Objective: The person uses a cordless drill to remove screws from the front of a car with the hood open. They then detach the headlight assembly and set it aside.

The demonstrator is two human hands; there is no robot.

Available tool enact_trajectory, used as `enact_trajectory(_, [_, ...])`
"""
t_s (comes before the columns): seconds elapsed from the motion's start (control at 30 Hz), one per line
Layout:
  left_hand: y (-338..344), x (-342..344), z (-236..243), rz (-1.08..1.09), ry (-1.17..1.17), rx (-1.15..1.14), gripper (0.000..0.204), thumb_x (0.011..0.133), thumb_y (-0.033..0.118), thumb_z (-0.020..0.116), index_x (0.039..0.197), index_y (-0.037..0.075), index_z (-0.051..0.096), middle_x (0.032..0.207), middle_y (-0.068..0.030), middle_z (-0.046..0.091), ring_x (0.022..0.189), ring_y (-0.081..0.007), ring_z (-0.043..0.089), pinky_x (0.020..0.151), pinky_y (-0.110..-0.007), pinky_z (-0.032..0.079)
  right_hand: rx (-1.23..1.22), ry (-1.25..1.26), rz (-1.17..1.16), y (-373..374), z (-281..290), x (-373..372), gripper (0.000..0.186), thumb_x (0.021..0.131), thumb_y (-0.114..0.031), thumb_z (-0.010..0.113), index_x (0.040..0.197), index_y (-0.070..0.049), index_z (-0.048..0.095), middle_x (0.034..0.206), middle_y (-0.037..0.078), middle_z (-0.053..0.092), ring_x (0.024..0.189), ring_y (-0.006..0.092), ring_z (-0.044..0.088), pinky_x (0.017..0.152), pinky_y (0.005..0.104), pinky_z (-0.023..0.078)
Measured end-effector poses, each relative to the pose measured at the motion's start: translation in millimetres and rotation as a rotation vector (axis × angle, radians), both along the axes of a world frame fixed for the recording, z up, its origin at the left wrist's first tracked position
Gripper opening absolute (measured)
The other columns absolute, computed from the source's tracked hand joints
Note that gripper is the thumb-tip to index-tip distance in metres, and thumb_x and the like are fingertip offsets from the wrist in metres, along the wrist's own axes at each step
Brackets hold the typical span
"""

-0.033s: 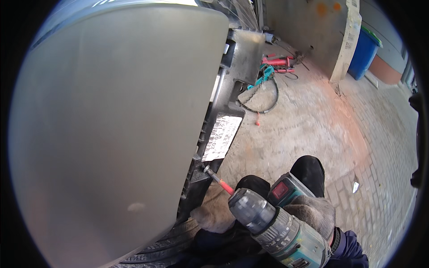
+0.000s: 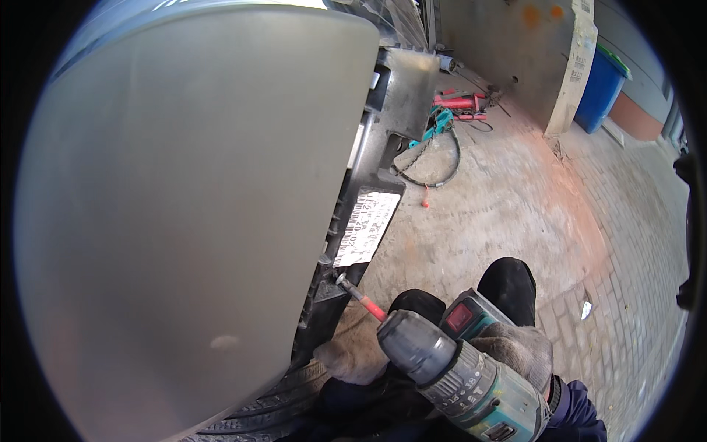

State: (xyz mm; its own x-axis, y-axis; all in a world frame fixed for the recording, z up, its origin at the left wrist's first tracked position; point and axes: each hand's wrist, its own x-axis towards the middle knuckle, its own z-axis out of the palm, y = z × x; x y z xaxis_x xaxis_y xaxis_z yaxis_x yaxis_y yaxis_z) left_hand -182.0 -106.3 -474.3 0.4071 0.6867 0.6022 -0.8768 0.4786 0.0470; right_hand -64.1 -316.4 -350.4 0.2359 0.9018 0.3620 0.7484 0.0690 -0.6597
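A grey-green cordless drill (image 2: 471, 379) lies in my gloved right hand (image 2: 515, 350), whose fingers are wrapped round its grip. From its dark chuck (image 2: 416, 345) a bit with a red sleeve (image 2: 373, 308) points up and left. The bit's end meets a screw head (image 2: 341, 279) in a black plastic bracket (image 2: 330, 289) along the edge of a large grey body panel (image 2: 199, 221). My gloved left hand (image 2: 353, 352) is below, against the bracket's lower end. Its fingers are mostly hidden. A white printed label (image 2: 367, 228) is stuck to the bracket above the screw.
A tyre (image 2: 258, 405) shows beneath the panel. My dark-clothed knees (image 2: 508, 287) are beyond the drill. Red tools (image 2: 464, 103) and a black cable loop (image 2: 442, 180) lie on the concrete floor ahead. A blue bin (image 2: 600, 88) stands by the wall at far right.
The drill has shifted very slightly to the right. Its chuck, speckled before, looks smoother now. Both hands keep nearly the same place.
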Motion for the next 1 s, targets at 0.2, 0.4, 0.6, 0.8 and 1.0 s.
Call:
enact_trajectory(0.2, [-4.2, 4.7, 18.0, 0.318, 0.228, 0.143, 0.069, 0.103, 0.041, 0.073, 0.155, 0.001, 0.053, 0.164, -0.0113, 0.051, 0.153, -0.0276, 0.046, 0.128, -0.055, 0.038, -0.014, 0.074, -0.034, 1.8, 3.4, 2.0, 0.043, 0.082, -0.040, 0.084, 0.108, -0.006, 0.081, 0.096, 0.013, 0.078, 0.085, 0.0310, 0.079, 0.076, 0.0394, 0.062])
enact_trajectory(0.4, [-3.0, 6.4, 10.5, 0.231, 0.166, 0.144, 0.074, 0.102, 0.053, 0.069, 0.155, 0.004, 0.054, 0.163, -0.0097, 0.052, 0.151, -0.0263, 0.047, 0.128, -0.050, 0.038, -0.268, 0.437, 0.031, -4.1, -6.4, 5.2, 0.067, 0.103, -0.053, 0.063, 0.139, 0.004, 0.063, 0.124, 0.022, 0.074, 0.104, 0.0316, 0.077, 0.093, 0.0444, 0.062])
enact_trajectory(0.6, [-2.8, 3.9, -13.5, 0.346, 0.310, 0.002, 0.081, 0.100, 0.058, 0.070, 0.159, 0.006, 0.050, 0.163, -0.0095, 0.051, 0.149, -0.0258, 0.049, 0.127, -0.048, 0.040, -0.300, 0.446, 0.111, -3.3, -8.1, 9.0, 0.080, 0.103, -0.063, 0.047, 0.149, 0.002, 0.045, 0.141, 0.024, 0.059, 0.123, 0.0393, 0.066, 0.107, 0.0534, 0.053])
enact_trajectory(0.8, [2.4, -3.1, -10.8, -0.043, 0.080, 0.119, 0.079, 0.101, 0.051, 0.071, 0.159, 0.004, 0.047, 0.161, -0.0140, 0.051, 0.147, -0.0252, 0.051, 0.123, -0.046, 0.045, -0.013, 0.355, 0.184, 3.0, -18.8, 7.1, 0.067, 0.112, -0.053, 0.038, 0.124, 0.007, 0.067, 0.118, 0.019, 0.071, 0.110, 0.0327, 0.071, 0.100, 0.0442, 0.057])
enact_trajectory(1.0, [2.4, 6.9, 0.2, 0.047, 0.000, 0.168, 0.070, 0.107, 0.042, 0.062, 0.160, 0.002, 0.043, 0.160, -0.0163, 0.051, 0.146, -0.0268, 0.052, 0.124, -0.043, 0.044, -0.064, 0.788, 0.282, 1.2, -25.8, 8.9, 0.070, 0.112, -0.051, 0.047, 0.153, 0.005, 0.047, 0.140, 0.025, 0.064, 0.118, 0.0357, 0.070, 0.102, 0.0524, 0.058])
